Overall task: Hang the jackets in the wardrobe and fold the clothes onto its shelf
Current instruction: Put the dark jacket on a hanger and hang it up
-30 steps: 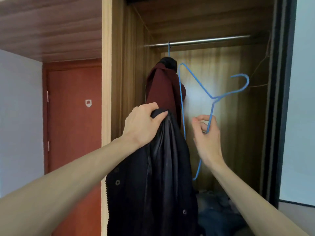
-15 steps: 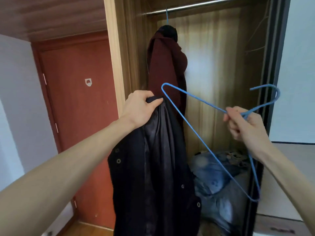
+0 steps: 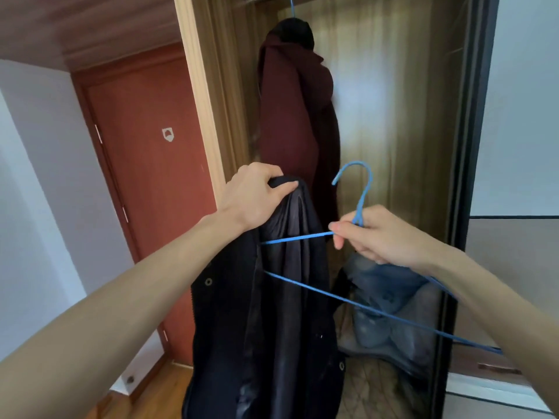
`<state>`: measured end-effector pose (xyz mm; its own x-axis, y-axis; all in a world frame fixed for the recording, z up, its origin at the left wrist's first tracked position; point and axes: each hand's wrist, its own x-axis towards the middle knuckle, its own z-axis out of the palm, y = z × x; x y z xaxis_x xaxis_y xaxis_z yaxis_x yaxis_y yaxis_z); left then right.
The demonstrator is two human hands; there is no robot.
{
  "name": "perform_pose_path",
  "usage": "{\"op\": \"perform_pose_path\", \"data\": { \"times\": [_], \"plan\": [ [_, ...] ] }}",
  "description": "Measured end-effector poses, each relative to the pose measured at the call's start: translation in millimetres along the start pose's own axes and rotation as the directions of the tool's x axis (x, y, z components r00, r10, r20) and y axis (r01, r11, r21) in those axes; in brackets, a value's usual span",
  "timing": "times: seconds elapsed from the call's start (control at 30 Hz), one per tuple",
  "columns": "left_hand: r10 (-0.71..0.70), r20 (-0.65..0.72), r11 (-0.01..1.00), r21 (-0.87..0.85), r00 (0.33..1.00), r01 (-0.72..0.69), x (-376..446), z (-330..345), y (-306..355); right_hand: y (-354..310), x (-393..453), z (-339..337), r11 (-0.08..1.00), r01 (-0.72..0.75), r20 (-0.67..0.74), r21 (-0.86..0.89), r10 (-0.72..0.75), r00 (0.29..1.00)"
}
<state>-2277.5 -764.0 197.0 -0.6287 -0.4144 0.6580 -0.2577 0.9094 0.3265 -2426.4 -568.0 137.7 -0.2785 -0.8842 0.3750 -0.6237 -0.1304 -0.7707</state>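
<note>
Your left hand [image 3: 252, 196] grips the black jacket [image 3: 272, 313] at its top edge, fingers curled over the fabric, thumb on the near side. The jacket hangs straight down from that grip, in front of the wardrobe's [image 3: 462, 146] left side, lining facing you, snaps showing along its left front edge.

Your right hand [image 3: 384, 237] pinches the blue hanger [image 3: 363, 308] at the neck just under the hook, fingers curled round the wire. Hook points up. The hanger's left arm runs to the jacket's lining and its end is tucked behind the fabric fold; the bottom bar crosses in front of the jacket's right side and runs down-right under your forearm.

Behind them, on the wardrobe floor: a heap of clothes [image 3: 390, 309], blue denim on top, grey beneath.

Further in, a maroon jacket [image 3: 295, 116] hangs on another blue hanger hook at the top left of the wardrobe, against its left wall.

Left of the wardrobe: a red door [image 3: 151, 176].
</note>
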Motion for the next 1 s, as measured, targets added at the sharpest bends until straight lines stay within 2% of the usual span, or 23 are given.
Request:
{"op": "perform_pose_path", "data": {
  "times": [0.13,0.23,0.33,0.43,0.53,0.6,0.7,0.83,0.9,1.0],
  "plan": [
    [-0.017,0.013,0.998,0.065,1.0,0.016,-12,6,16,2,10,36,0.996,-0.069,-0.046,0.061,0.072,0.996],
    [-0.126,0.064,0.992,-0.006,0.99,0.126,-22,4,20,8,10,50,0.964,-0.116,-0.145,0.241,0.154,0.977],
    [-0.166,0.166,0.983,-0.05,0.972,0.176,-39,0,17,15,6,47,0.943,-0.066,-0.241,0.325,0.15,0.959],
    [-0.077,0.277,0.996,-0.03,0.958,0.089,-56,4,20,16,0,47,0.952,0.004,-0.288,0.306,0.089,0.953],
    [0.047,0.296,0.986,0.14,0.954,-0.093,-65,9,21,19,-4,47,0.958,0.045,-0.301,0.283,0.044,0.953],
    [0.143,0.275,0.966,0.172,0.951,-0.195,-64,6,17,22,-6,45,0.954,0.066,-0.29,0.293,0.023,0.957],
    [0.128,0.382,0.99,0.009,0.915,-0.142,-61,6,9,22,-6,40,0.951,0.091,-0.272,0.294,-0.008,0.962],
    [0.237,0.35,0.944,0.138,0.906,-0.3,-58,17,5,20,-2,28,0.952,0.069,-0.19,0.299,-0.011,0.982],
    [0.285,0.293,0.925,0.167,0.913,-0.342,-55,22,0,19,1,20,0.951,0.026,-0.103,0.309,0.006,0.995],
    [0.296,0.224,0.937,0.121,0.928,-0.328,-52,25,-6,21,4,3,0.963,-0.044,0.11,0.268,0.015,0.994]
  ]
}}
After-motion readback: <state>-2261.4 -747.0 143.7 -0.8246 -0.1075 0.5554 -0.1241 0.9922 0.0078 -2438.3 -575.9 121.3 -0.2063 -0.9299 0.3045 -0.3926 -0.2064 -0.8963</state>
